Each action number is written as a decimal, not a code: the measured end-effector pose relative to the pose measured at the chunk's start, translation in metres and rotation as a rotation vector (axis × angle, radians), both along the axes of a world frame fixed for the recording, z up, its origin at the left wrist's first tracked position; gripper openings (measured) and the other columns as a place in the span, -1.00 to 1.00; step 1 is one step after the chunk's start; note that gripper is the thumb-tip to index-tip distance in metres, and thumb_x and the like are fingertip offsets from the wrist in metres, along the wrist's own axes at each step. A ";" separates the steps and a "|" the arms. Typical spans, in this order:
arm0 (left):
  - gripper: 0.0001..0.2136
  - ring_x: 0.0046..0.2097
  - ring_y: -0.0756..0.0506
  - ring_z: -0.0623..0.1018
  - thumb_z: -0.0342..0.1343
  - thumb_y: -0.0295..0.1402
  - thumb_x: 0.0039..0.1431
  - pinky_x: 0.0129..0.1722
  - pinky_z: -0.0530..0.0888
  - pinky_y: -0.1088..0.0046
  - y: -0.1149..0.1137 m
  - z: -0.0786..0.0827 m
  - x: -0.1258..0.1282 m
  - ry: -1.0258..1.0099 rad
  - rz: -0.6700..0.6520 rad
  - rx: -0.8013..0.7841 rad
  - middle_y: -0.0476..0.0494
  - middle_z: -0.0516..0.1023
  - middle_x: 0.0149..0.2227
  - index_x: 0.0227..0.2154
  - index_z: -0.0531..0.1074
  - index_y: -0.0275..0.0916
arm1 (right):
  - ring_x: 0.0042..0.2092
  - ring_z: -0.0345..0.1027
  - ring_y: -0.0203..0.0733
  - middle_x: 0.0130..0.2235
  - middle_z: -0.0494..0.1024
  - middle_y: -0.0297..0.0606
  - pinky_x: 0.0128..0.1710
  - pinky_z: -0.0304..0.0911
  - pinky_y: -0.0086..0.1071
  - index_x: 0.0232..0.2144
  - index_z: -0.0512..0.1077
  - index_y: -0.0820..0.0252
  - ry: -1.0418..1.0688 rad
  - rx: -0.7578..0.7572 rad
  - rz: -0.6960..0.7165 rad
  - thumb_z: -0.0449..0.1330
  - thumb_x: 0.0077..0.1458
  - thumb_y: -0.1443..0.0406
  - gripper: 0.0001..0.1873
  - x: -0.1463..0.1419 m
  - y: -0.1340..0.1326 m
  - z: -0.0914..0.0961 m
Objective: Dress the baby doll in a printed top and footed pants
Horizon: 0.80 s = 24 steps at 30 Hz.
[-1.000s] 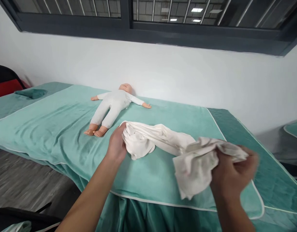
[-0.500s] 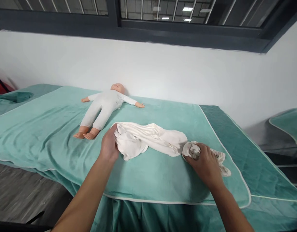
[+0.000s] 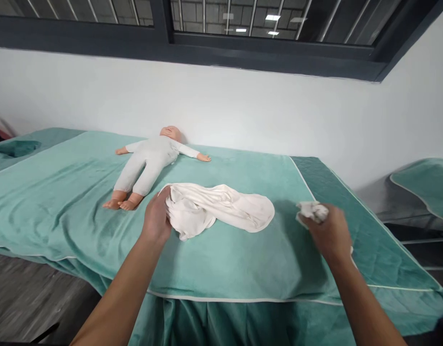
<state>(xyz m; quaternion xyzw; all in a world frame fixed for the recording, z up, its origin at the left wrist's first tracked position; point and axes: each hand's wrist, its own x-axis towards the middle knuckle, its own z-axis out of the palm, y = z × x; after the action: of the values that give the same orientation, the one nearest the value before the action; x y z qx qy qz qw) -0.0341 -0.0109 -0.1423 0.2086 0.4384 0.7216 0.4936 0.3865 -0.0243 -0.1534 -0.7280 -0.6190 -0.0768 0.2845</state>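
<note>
A rumpled white cloth garment [image 3: 225, 206] lies across the green bed cover. My left hand [image 3: 157, 215] is closed on its bunched left end. To the right, my right hand [image 3: 331, 233] grips a crumpled patterned white cloth [image 3: 313, 211], which sticks out past the thumb side and is apart from the white garment. Most of that patterned cloth is hidden by the hand. A baby doll [image 3: 149, 161] in a white bodysuit rests on its back beyond my left hand, arms spread and bare feet toward me.
The green cover [image 3: 243, 274] with pale piping spreads over a darker green mattress [image 3: 373, 245]. Behind the bed rises a white wall [image 3: 243, 110] below a dark-framed barred window [image 3: 192, 50]. Another green-covered surface [image 3: 426, 187] stands at the far right.
My right hand has moved right, lifting the patterned cloth away from the white garment's end. My left hand keeps its hold. The whole view has shifted slightly.
</note>
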 end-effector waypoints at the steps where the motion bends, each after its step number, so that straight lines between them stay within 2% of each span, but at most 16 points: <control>1: -0.79 -0.31 -0.05 0.54 0.36 -0.28 -0.05 -0.30 0.49 0.48 0.000 0.000 -0.001 0.016 -0.001 -0.007 0.01 0.54 -0.41 -0.40 0.49 -0.25 | -0.03 0.34 0.23 -0.05 0.50 0.06 -0.13 0.24 0.03 0.01 0.40 0.15 -0.070 -0.068 -0.018 0.15 0.16 0.01 -0.53 -0.001 0.000 -0.005; 4: -0.72 -0.29 -0.09 0.56 0.40 -0.26 -0.11 -0.30 0.49 0.47 -0.001 -0.001 -0.005 0.062 -0.006 -0.052 -0.01 0.53 -0.44 -0.38 0.48 -0.27 | 0.05 0.33 0.25 0.05 0.49 0.03 -0.07 0.24 0.06 0.11 0.37 0.10 -0.188 -0.173 -0.086 0.11 0.19 0.07 -0.51 -0.007 0.001 -0.016; 7: -0.67 -0.30 -0.10 0.57 0.43 -0.25 -0.16 -0.32 0.48 0.46 -0.003 -0.002 -0.009 0.104 -0.013 -0.081 -0.05 0.56 -0.41 -0.37 0.48 -0.28 | 0.00 0.36 0.21 0.00 0.52 -0.01 -0.12 0.26 -0.01 0.07 0.40 0.11 -0.115 -0.149 -0.050 0.12 0.16 0.05 -0.51 -0.010 0.001 -0.011; 11: -0.65 -0.31 -0.10 0.58 0.43 -0.25 -0.17 -0.31 0.48 0.46 -0.004 -0.003 -0.010 0.113 -0.021 -0.075 -0.06 0.58 -0.39 -0.33 0.50 -0.28 | -0.06 0.37 0.17 -0.04 0.52 -0.01 -0.18 0.26 -0.09 0.06 0.40 0.13 -0.044 -0.039 0.015 0.12 0.15 0.09 -0.54 -0.017 -0.001 0.000; 15: -0.64 -0.30 -0.11 0.58 0.43 -0.25 -0.17 -0.30 0.48 0.46 -0.006 -0.002 -0.008 0.111 -0.025 -0.067 -0.06 0.58 -0.39 -0.30 0.51 -0.29 | 0.02 0.37 0.19 0.00 0.53 -0.03 -0.10 0.26 -0.07 0.10 0.36 0.13 -0.125 -0.149 0.019 0.15 0.15 0.05 -0.49 -0.029 -0.003 -0.009; 17: -0.62 -0.28 -0.12 0.59 0.43 -0.24 -0.17 -0.28 0.48 0.45 -0.007 -0.002 -0.008 0.120 -0.041 -0.059 -0.07 0.59 -0.37 -0.29 0.52 -0.30 | 0.08 0.34 0.21 0.06 0.52 -0.01 -0.03 0.24 -0.03 0.15 0.31 0.14 -0.168 -0.170 -0.009 0.15 0.16 0.00 -0.41 -0.031 -0.004 -0.017; 21: -0.60 -0.26 -0.13 0.60 0.40 -0.20 -0.13 -0.27 0.49 0.43 -0.009 -0.005 -0.012 0.152 -0.071 -0.063 -0.10 0.62 -0.31 -0.22 0.53 -0.30 | 0.17 0.29 0.23 0.18 0.45 0.06 0.09 0.18 0.00 0.24 0.21 0.19 -0.207 -0.113 -0.114 0.15 0.16 -0.05 -0.28 -0.027 -0.009 -0.026; 24: -0.59 -0.27 -0.12 0.60 0.39 -0.21 -0.12 -0.28 0.48 0.43 -0.009 -0.010 -0.016 0.160 -0.064 -0.087 -0.12 0.63 -0.27 -0.20 0.53 -0.30 | 0.11 0.35 0.25 0.13 0.47 0.06 0.01 0.23 -0.02 0.18 0.26 0.18 -0.173 -0.192 -0.191 0.13 0.15 -0.10 -0.31 -0.024 -0.015 -0.023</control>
<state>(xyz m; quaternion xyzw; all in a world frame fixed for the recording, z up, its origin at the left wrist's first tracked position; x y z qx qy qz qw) -0.0497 -0.0199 -0.1520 0.2581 0.5004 0.6668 0.4882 0.3627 -0.0391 -0.1759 -0.7982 -0.5735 -0.1064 0.1505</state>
